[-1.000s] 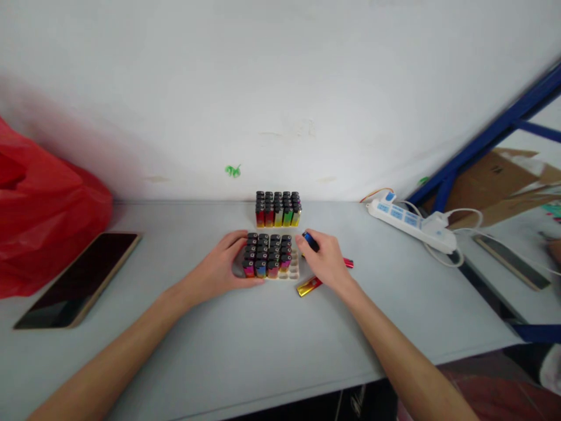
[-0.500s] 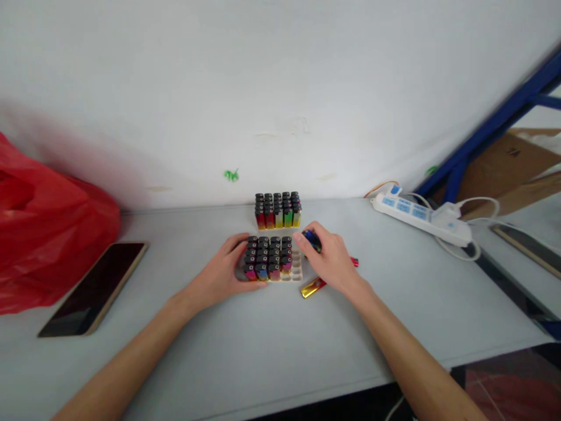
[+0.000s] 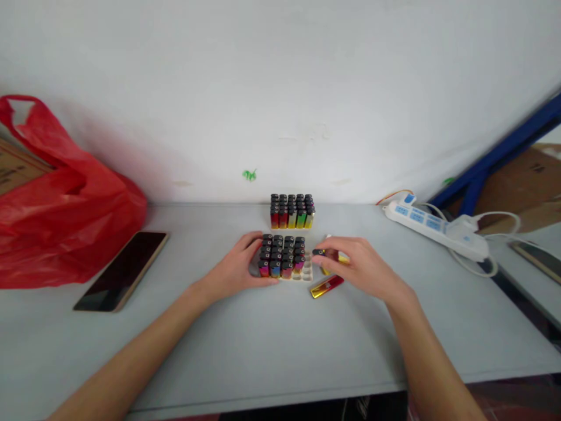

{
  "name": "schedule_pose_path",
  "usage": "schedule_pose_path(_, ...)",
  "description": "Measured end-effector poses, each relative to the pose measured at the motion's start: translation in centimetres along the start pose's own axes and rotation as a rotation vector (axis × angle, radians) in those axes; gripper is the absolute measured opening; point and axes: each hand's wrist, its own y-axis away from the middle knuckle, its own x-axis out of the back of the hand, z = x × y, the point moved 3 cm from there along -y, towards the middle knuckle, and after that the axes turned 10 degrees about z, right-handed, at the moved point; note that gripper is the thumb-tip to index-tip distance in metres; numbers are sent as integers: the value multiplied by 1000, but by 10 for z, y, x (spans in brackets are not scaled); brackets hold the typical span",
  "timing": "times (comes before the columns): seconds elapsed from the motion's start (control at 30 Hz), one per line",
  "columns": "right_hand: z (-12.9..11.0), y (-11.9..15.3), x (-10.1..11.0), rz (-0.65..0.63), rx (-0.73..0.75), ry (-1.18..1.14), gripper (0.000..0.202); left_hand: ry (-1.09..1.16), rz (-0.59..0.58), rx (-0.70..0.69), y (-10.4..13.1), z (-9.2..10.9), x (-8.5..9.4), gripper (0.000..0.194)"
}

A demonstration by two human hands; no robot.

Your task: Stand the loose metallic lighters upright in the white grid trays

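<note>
My left hand is wrapped round the left side of a white tray, thumb along its near edge. Rows of lighters with black tops and shiny coloured bodies stand upright in the tray; sockets on its right side hold none. Just right of those sockets, my right hand pinches a lighter by thumb and fingers; only its black top shows clearly. Below that hand a red-and-gold lighter lies flat on the table. Something yellow is partly hidden under the fingers.
A second block of upright lighters stands behind, near the wall. On the left are a phone and a red plastic bag. A white power strip with cables lies at the right, beside a blue metal frame.
The view has turned a little, so things sit further right. My right hand has moved slightly right of the tray, its fingers now pinching a lighter. My left hand keeps its hold.
</note>
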Motion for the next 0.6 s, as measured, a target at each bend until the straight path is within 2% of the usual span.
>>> schedule_pose_path(0.17,-1,3,-8,-108,-56,-82,23,5,-6,-2,1,0,-1,81)
schedule_pose_path(0.37,-3,3,-20,-139,32,-62,18,20,1,1,1,1,-1,81)
schedule_pose_path(0.5,-5,2,-24,-172,46,-69,22,30,8,-1,0,1,-1,77)
schedule_pose_path(0.6,-2,1,-31,-143,37,24,24,37,11,5,0,0,-2,77)
